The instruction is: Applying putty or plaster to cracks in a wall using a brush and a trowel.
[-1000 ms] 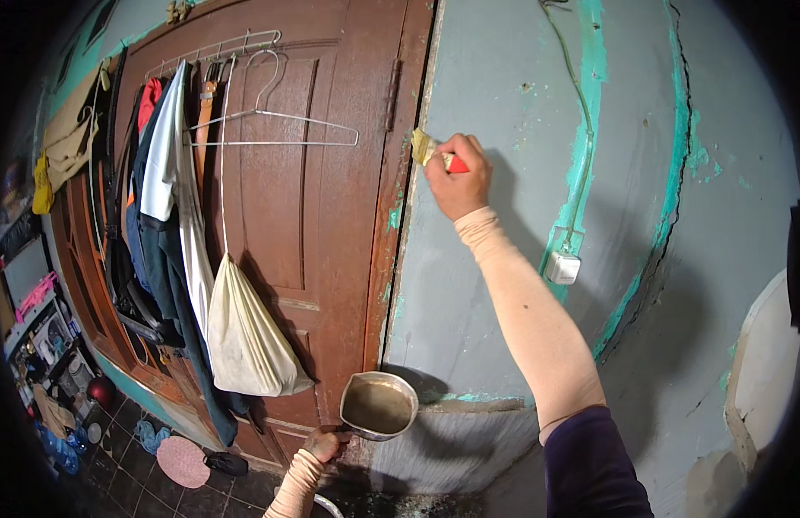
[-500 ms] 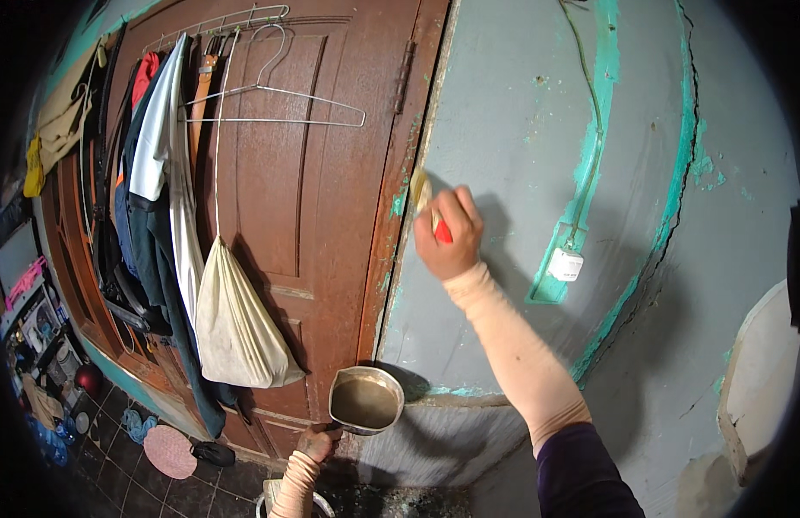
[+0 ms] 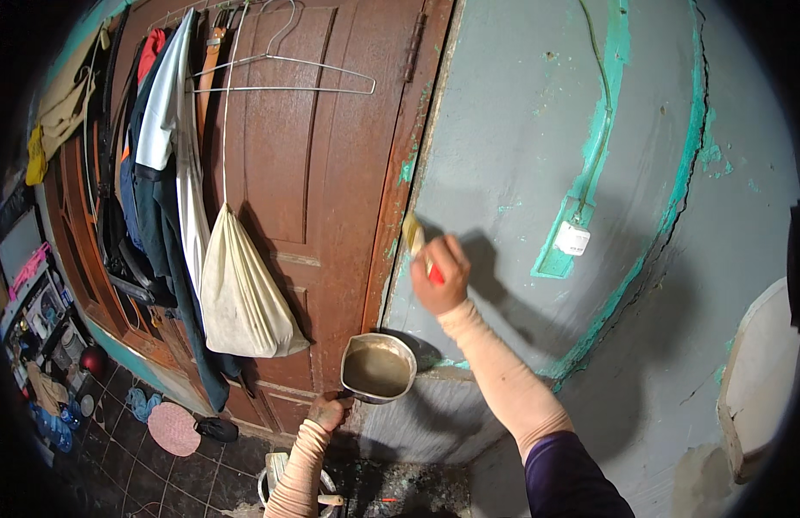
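My right hand (image 3: 441, 274) is closed round the red handle of a paintbrush (image 3: 413, 231). The pale bristles touch the grey wall (image 3: 503, 112) right beside the brown door frame (image 3: 398, 198). Lower down, my left hand (image 3: 328, 410) grips the handle of a metal saucepan (image 3: 346, 380), which it holds up near the door's lower corner. Murky grey-brown liquid (image 3: 378, 371) lies in the pan. Patches of turquoise paint show on the frame and along the wall.
Clothes (image 3: 162, 129), a wire hanger (image 3: 279, 73) and a cream cloth bag (image 3: 244, 293) hang on the brown door (image 3: 348, 155). A white electrical box (image 3: 572, 238) sits on the wall. Below are a bucket (image 3: 266, 488), a pink mat (image 3: 173, 429) and dark floor tiles (image 3: 145, 470).
My right hand has brought the brush lower along the wall's edge by the door frame. The pan in my left hand sits slightly higher and further right in view. The view has tilted down.
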Demonstrator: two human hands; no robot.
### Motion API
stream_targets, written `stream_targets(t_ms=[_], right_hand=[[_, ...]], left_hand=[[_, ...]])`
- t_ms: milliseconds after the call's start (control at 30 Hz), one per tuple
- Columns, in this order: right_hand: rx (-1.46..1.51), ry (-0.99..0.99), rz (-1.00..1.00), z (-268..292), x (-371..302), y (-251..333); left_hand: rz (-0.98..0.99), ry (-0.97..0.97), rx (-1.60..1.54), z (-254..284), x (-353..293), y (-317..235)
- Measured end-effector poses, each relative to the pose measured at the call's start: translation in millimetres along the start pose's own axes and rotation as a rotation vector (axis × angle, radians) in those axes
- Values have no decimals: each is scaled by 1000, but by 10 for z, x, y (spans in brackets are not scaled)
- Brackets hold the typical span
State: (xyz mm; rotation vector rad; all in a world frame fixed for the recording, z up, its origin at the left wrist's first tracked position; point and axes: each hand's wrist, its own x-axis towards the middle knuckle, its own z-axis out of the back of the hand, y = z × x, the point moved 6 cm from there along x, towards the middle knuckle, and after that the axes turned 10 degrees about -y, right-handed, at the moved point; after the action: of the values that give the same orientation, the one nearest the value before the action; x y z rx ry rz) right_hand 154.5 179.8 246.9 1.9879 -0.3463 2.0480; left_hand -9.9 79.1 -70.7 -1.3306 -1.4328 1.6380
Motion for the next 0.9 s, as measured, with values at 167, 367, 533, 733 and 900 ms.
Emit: stream_targets(t_ms=[167,367,533,733,900], right_hand=[[24,165,-13,-184,-435,-94],[62,285,-195,-196,-1442,-150],[492,204,-929,-101,-1487,-187],[294,742,-1150,-237,-2244,-153],[536,413,-1543,-115,-2104,-434]], left_hand=[[28,46,-77,-86,-36,-95],[1,25,-47,-80,-27,-71],[23,-36,-38,14,-9,73],[-54,-18,-78,-76,4,96],[3,-40,-25,4,0,132]])
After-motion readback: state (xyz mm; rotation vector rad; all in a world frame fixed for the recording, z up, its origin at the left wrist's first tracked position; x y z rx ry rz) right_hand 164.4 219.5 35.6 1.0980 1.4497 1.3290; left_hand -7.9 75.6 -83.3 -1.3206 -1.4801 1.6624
